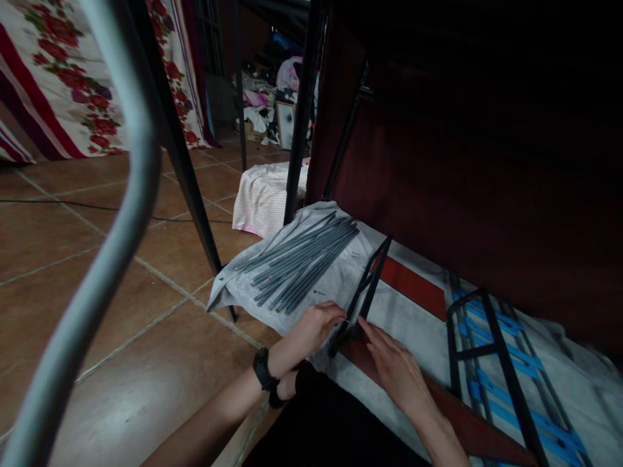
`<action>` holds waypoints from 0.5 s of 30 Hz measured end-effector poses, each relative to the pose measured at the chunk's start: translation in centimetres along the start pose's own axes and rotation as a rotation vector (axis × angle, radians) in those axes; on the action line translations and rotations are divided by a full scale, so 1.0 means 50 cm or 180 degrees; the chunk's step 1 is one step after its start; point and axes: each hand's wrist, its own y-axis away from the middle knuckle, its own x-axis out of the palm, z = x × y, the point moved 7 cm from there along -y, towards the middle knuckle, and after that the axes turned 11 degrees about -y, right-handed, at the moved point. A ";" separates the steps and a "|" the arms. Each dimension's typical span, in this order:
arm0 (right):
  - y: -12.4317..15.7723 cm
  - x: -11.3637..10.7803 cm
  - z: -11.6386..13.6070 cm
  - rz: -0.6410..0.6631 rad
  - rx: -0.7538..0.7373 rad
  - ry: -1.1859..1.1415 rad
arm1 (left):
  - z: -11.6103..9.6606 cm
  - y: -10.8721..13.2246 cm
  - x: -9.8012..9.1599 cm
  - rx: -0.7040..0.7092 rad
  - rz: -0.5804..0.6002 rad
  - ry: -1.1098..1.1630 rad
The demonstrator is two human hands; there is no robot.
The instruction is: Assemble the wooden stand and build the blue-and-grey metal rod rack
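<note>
Bent grey tubing [141, 149] runs blurred down the left side, closest to the camera. Beyond it, both hands meet at a small black metal frame [372, 285] that stands tilted over a pale grey cloth [341, 275]. The left hand [318, 326], a black watch [263, 370] on its wrist, has its grip pinched closed at the fingertips on a small, thin, light-coloured piece [349, 322], too small to make out further. The right hand [396, 366] comes in from the other side, fingers stretched nearly straight and close together, their tips just beside the frame's lower end; whether its grip closes on anything I cannot tell. Past the left hand, a loose bundle of grey rods [306, 259] lies on the cloth, with a small dark screw-like piece [320, 292] near their ends. To the right of the right hand, a larger black frame [477, 351] stands beside bright blue strips [506, 386].
</note>
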 end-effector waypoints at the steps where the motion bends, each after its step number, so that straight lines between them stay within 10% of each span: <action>1: 0.000 0.001 0.000 -0.0006 -0.0005 -0.0004 | -0.002 -0.001 0.000 0.0045 0.0027 0.0005; 15: 0.007 -0.002 -0.012 0.0029 0.0305 0.0069 | 0.009 -0.021 0.021 -0.0062 0.0267 0.0328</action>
